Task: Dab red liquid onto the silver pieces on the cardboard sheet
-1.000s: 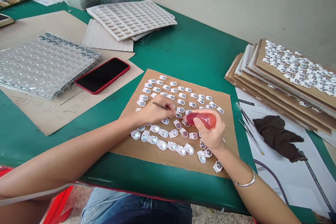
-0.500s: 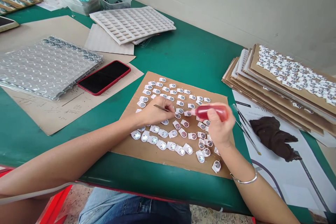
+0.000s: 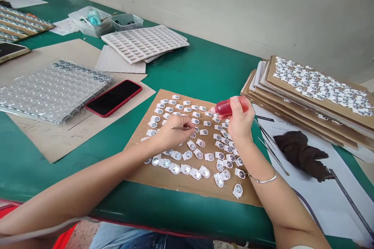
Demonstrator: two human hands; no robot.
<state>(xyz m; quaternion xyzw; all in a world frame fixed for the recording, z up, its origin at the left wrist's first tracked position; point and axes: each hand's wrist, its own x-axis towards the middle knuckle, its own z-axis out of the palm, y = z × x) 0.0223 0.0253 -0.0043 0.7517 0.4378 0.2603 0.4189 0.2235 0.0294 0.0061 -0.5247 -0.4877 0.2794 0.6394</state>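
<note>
My left hand rests over the middle of a brown cardboard sheet, fingers pinched on a thin metal tool that looks like tweezers. Rows of small round dark-and-silver discs on white tabs cover the sheet. Wrapped around a squeeze bottle of red liquid is my right hand. The bottle lies nearly level, its narrow nozzle pointing left above the discs near the sheet's far right part. Whether the nozzle touches a disc I cannot tell.
Right: stacked cardboard sheets with discs on top, tweezers, a dark cloth. Left: a red-cased phone and clear blister trays. Farther back are a white slotted tray and plastic tubs.
My right hand has moved the red bottle away from me, toward the sheet's far rows. My left hand stays in about the same place. The camera view has tilted up slightly.
</note>
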